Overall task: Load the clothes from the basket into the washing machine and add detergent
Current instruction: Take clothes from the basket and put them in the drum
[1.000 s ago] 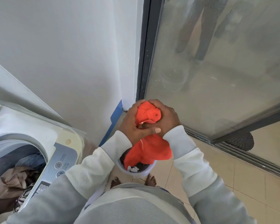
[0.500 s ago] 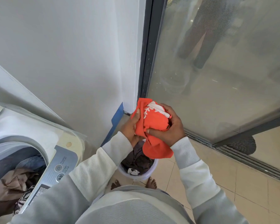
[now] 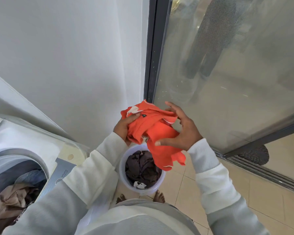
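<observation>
Right hand loosened, orange garment above basket

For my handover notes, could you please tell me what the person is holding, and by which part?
An orange garment: the left hand grips its bunched left side, while the right hand touches the right side with spread fingers.

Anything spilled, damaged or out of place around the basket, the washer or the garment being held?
Nothing stands out. The left hand grips the bunched orange garment, the right hand spread against it, above the round white plastic basket of dark clothes. The white top-loading washing machine stands open with laundry inside.
</observation>
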